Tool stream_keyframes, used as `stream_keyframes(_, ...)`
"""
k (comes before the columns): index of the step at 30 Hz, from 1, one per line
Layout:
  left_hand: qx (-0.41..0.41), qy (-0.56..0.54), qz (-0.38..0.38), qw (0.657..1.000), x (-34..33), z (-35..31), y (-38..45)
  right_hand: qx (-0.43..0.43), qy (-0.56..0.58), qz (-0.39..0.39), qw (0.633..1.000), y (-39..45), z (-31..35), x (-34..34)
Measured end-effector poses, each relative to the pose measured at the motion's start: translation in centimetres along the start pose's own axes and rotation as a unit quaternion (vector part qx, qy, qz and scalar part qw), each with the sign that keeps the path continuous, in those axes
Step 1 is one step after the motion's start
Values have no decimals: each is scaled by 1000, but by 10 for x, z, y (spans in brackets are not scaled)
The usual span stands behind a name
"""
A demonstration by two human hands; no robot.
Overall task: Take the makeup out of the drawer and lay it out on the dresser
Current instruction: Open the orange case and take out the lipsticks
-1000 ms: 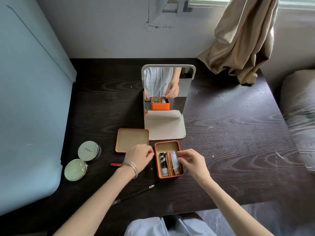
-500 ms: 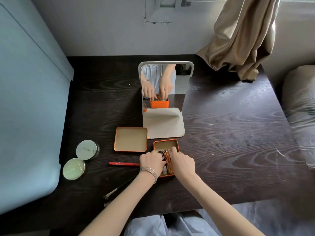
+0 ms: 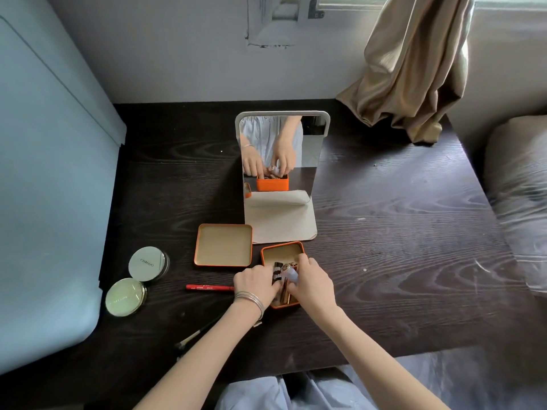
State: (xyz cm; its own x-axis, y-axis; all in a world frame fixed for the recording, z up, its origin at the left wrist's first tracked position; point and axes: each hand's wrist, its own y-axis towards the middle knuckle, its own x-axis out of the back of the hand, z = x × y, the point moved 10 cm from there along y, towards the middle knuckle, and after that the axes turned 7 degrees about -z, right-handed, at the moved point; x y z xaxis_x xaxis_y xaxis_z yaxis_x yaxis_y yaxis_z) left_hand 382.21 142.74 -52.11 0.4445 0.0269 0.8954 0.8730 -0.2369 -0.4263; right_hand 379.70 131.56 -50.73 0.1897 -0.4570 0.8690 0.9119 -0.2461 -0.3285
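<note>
- Left hand (image 3: 257, 284) curled over orange tin (image 3: 281, 250), fingers seemingly pinching dark patterned tube (image 3: 277, 272).
- Right hand (image 3: 310, 281) gripping pale lilac tube (image 3: 290, 273), lifted partly from tin.
- Tin on dark dresser (image 3: 399, 247), just beside its lid (image 3: 223, 245).
- Two green compacts (image 3: 137, 279) and red pencil (image 3: 208, 288) laid out to the left.
- Mirror (image 3: 281, 152) upright behind tin.

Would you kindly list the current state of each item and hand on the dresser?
orange tin: open, tubes inside
tin lid: off, lying inside up
pale tube: gripped by right hand
left hand: grips dark tube
two green compacts: closed
red pencil: lying flat
mirror: standing
</note>
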Motion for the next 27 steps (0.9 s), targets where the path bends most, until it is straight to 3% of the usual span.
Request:
stream_keyframes(2,3,-18,-1,1000,-1,2,1,-28,96,-11,995,2,-14,10)
stream_keyframes(6,16,-50,-1,999,-3,3,2,-144,287,-38,946,8,-61,34)
stream_keyframes(13,73,-81,-11,994,-6,6,1,-125,165,19,978,20,-92,15)
stream_keyframes(17,115,-179,-37,976,-3,9,0,-119,183,-13,976,21,-87,12)
stream_keyframes(22,127,-307,-128,934,23,27,-9,-30,152,-88,984,18,-65,27)
stream_keyframes(27,160,-248,-121,948,13,70,-22,149,80,-102,980,1,-15,18)
